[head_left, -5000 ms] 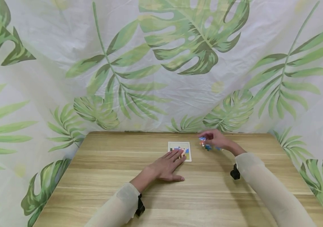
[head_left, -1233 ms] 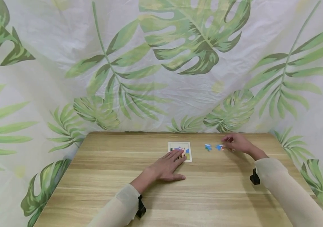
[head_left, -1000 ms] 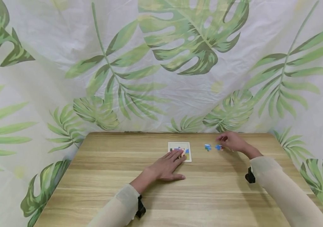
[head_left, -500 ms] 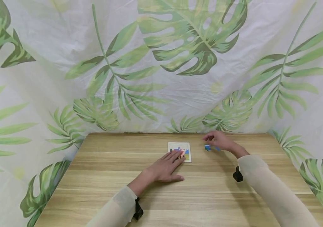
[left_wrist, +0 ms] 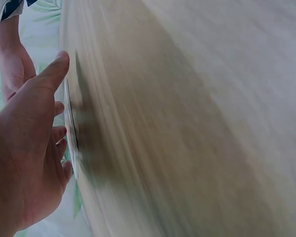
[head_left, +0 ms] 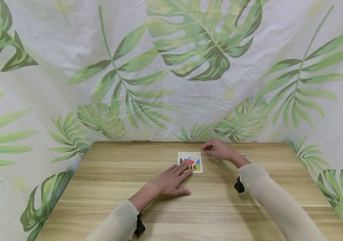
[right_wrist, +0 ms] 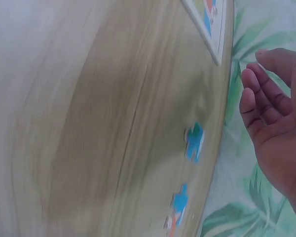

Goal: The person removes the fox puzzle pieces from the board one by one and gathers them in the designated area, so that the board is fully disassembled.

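Note:
A small white-framed jigsaw puzzle (head_left: 190, 154) lies on the wooden table, its picture showing red, blue, yellow and pale shapes. My left hand (head_left: 172, 182) spreads flat with its fingertips over the near part of the frame, covering the lower left of the picture. In the left wrist view, the left hand's fingers (left_wrist: 61, 133) reach along the puzzle's edge. My right hand (head_left: 216, 149) hovers just right of the puzzle, fingers loosely bent, and nothing shows between them. Below it lie loose blue jigsaw pieces (right_wrist: 194, 141), partly hidden by the hand in the head view.
Another loose jigsaw piece (head_left: 246, 157) lies farther right, beside the right wrist. The wooden table (head_left: 123, 187) ends at a far edge close behind the puzzle. A leaf-printed cloth (head_left: 159, 83) hangs behind it.
The right hand reached right, where a jigsaw piece now lies, then came back left toward the puzzle. The left hand has slid slightly toward the near left, uncovering more of the picture.

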The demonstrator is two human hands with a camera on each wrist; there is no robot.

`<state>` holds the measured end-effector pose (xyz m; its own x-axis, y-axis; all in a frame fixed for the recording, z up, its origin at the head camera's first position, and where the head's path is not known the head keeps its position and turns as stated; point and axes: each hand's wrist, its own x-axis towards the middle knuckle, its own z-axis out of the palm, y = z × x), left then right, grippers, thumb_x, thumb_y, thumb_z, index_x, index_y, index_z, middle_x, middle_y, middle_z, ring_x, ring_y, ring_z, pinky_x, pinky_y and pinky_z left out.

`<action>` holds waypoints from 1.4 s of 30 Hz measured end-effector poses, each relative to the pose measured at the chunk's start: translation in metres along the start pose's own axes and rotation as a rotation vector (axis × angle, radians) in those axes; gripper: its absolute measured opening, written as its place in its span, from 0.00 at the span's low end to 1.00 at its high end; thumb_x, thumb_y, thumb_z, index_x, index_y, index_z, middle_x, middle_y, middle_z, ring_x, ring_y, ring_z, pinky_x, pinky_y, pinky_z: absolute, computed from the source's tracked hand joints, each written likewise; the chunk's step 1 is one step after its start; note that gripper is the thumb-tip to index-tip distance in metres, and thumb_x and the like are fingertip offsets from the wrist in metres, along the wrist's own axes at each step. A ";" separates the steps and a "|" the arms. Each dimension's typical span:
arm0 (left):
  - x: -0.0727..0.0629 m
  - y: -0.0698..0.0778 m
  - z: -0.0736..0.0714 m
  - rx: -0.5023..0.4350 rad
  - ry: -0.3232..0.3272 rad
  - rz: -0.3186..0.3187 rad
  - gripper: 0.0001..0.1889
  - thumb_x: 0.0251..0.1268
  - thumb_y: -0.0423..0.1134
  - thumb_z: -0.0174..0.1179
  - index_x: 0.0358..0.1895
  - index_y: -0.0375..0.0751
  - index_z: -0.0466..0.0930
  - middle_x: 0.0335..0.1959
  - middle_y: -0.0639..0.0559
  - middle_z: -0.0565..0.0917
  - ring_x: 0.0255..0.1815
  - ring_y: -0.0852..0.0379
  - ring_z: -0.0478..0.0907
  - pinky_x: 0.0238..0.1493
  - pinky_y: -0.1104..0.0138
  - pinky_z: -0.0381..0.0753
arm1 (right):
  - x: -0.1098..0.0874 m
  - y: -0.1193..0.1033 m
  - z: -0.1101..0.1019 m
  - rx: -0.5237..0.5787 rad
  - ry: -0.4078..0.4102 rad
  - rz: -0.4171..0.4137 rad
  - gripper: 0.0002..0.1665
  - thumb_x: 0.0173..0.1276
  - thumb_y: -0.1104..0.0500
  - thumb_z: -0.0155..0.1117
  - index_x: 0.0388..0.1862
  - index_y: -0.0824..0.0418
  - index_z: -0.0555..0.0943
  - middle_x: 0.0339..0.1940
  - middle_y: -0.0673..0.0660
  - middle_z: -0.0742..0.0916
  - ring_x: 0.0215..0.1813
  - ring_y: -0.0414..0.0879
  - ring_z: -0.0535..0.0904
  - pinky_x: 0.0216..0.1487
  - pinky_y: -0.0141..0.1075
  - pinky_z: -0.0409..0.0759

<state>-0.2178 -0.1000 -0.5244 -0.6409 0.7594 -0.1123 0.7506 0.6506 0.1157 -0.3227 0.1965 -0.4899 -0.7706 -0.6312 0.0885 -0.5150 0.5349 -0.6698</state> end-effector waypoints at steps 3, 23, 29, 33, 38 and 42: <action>-0.004 -0.001 0.000 0.003 -0.010 0.001 0.45 0.79 0.72 0.45 0.87 0.48 0.52 0.89 0.43 0.47 0.89 0.46 0.43 0.86 0.53 0.49 | 0.008 -0.003 0.008 -0.013 -0.007 -0.031 0.13 0.74 0.70 0.66 0.54 0.74 0.86 0.48 0.68 0.91 0.50 0.55 0.87 0.53 0.46 0.86; -0.007 -0.001 0.002 0.008 -0.033 0.007 0.45 0.79 0.72 0.44 0.88 0.51 0.50 0.89 0.42 0.46 0.88 0.45 0.47 0.86 0.53 0.51 | 0.041 -0.018 0.050 0.094 -0.086 0.007 0.13 0.75 0.71 0.64 0.54 0.73 0.87 0.42 0.60 0.92 0.40 0.41 0.84 0.46 0.34 0.84; -0.006 0.001 0.004 0.010 -0.040 -0.003 0.46 0.79 0.73 0.43 0.88 0.50 0.49 0.89 0.43 0.45 0.89 0.46 0.45 0.86 0.54 0.51 | 0.044 -0.019 0.056 0.122 -0.087 0.037 0.12 0.75 0.71 0.64 0.54 0.73 0.86 0.41 0.60 0.91 0.41 0.43 0.85 0.43 0.35 0.86; -0.006 0.001 0.006 0.014 -0.047 -0.012 0.46 0.79 0.73 0.43 0.88 0.51 0.48 0.89 0.44 0.43 0.89 0.47 0.43 0.86 0.55 0.50 | 0.044 -0.020 0.059 0.153 -0.108 0.050 0.12 0.76 0.72 0.63 0.54 0.74 0.85 0.39 0.61 0.89 0.39 0.44 0.84 0.35 0.36 0.88; -0.006 0.001 0.006 0.026 -0.048 -0.008 0.46 0.79 0.73 0.43 0.88 0.50 0.48 0.89 0.43 0.44 0.89 0.47 0.43 0.86 0.56 0.50 | 0.046 -0.019 0.062 0.166 -0.120 0.070 0.12 0.75 0.73 0.62 0.55 0.74 0.85 0.38 0.61 0.88 0.36 0.44 0.83 0.33 0.34 0.87; -0.006 0.001 0.004 0.029 -0.046 -0.003 0.46 0.79 0.72 0.44 0.88 0.49 0.49 0.89 0.42 0.45 0.89 0.46 0.44 0.86 0.56 0.51 | 0.049 -0.018 0.065 0.145 -0.121 0.056 0.12 0.75 0.73 0.62 0.53 0.73 0.87 0.37 0.60 0.88 0.32 0.43 0.84 0.32 0.33 0.87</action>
<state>-0.2125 -0.1037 -0.5278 -0.6357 0.7556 -0.1579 0.7532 0.6520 0.0871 -0.3262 0.1196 -0.5212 -0.7412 -0.6704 -0.0351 -0.4065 0.4898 -0.7713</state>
